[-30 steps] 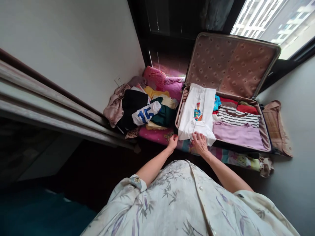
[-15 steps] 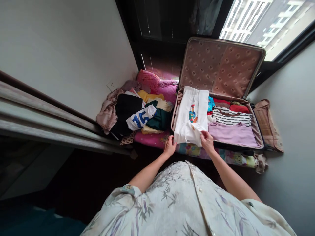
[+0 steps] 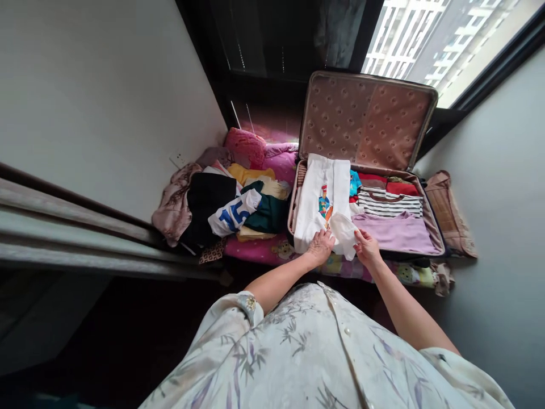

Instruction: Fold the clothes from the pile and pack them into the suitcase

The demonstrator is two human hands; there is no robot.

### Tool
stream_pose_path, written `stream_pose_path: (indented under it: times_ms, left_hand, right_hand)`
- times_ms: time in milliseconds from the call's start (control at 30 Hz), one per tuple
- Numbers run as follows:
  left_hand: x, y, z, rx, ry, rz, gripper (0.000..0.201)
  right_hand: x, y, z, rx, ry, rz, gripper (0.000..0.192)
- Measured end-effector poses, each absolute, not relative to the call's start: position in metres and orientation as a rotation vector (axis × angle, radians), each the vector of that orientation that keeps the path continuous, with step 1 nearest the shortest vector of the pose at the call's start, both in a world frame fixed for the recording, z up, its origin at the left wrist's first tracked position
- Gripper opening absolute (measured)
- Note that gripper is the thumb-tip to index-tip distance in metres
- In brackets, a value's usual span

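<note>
A white T-shirt [image 3: 317, 199] with a colourful printed figure lies lengthwise over the left part of an open suitcase [image 3: 440, 241]. My left hand [image 3: 320, 248] rests on the lower part of the shirt, its fingers stretched over the cloth. Between the fingertips of my right hand [image 3: 367, 248] is the edge of a lifted flap of the same shirt, which is folded up near the print. Beside it in the suitcase lie a folded lilac garment [image 3: 394, 232], a black-and-white striped top [image 3: 389, 205] and red clothes [image 3: 402, 188].
Left of the suitcase is a heap of clothes, with a black garment [image 3: 208, 199], a white piece with blue figures [image 3: 234, 213] and a dark green one [image 3: 270, 215]. The raised suitcase lid [image 3: 368, 122] leans toward the window. A brown bag [image 3: 451, 213] stands against the right wall.
My left hand has moved right from the shirt's lower left corner onto its lower middle. My right hand has shifted slightly right, spreading the flap of white cloth wider.
</note>
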State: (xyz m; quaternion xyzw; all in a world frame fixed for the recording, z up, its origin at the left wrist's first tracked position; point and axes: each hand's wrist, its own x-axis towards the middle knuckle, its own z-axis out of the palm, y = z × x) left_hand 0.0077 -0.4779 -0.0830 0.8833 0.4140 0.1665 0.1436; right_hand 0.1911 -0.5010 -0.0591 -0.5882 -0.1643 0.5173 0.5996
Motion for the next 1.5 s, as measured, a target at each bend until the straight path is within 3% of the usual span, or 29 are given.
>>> stream_pose_path:
  times_ms: [133, 267, 367, 433, 533, 900, 1033, 1300, 1400, 1500]
  left_hand:
    - [0.009, -0.471, -0.079, 2.523, 1.197, 0.435, 0.018]
    - [0.012, -0.466, -0.075, 2.46, 1.293, 0.394, 0.027]
    - [0.016, -0.461, -0.075, 2.349, 1.293, 0.399, 0.016]
    - [0.017, -0.455, -0.075, 2.078, 1.306, 0.521, 0.009]
    - [0.01, -0.445, -0.078, 1.61, 1.37, 0.705, 0.016]
    - [-0.038, -0.434, -0.074, 0.841, 1.113, 0.992, 0.018]
    - [-0.033, -0.441, -0.068, 1.015, 1.17, 0.991, 0.027]
    - [-0.023, -0.447, -0.052, 1.804, 1.167, 0.487, 0.036]
    - [-0.004, -0.432, -0.046, 1.915, 1.237, 0.523, 0.03]
    - [0.019, -0.419, -0.047, 1.666, 1.326, 0.656, 0.024]
  right_hand:
    - [0.194, -0.507, -0.058, -1.367, -0.425, 1.311, 0.062]
    - [0.199, -0.505, -0.062, -1.401, -0.424, 1.357, 0.048]
    - [0.204, -0.5, -0.064, -1.382, -0.397, 1.346, 0.04]
    - [0.209, -0.498, -0.063, -1.355, -0.382, 1.351, 0.039]
    - [0.215, -0.497, -0.06, -1.306, -0.362, 1.359, 0.037]
    - [0.229, -0.5, -0.05, -1.075, -0.194, 1.458, 0.03]
    - [0.232, -0.5, -0.047, -1.079, -0.22, 1.461, 0.03]
    - [0.237, -0.496, -0.04, -1.068, -0.324, 1.503, 0.03]
    - [0.236, -0.496, -0.039, -1.056, -0.353, 1.517, 0.027]
    - [0.235, -0.496, -0.039, -1.057, -0.377, 1.516, 0.027]
